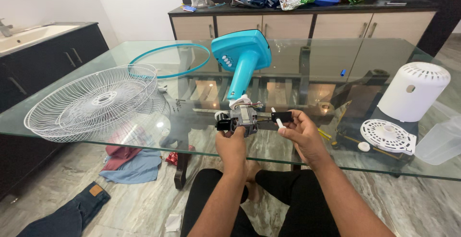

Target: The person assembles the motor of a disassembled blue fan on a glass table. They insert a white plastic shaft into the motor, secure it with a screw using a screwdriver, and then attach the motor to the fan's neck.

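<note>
Glass table carrying stripped fan. Left hand clenching bare motor at near edge, teal stand lying behind. Right hand pinching black part on shaft. Risking slip: motor dropping, cracking glass; screws rolling off.

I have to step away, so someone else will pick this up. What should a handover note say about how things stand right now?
Left hand grips the bare fan motor, which is attached to the blue stand lying on the glass table.
Right hand holds a small black part at the motor's shaft.
Done: wire guards, blue ring, white motor cover and white disc are off, set aside.
Left: motor remains on the stand.
</note>
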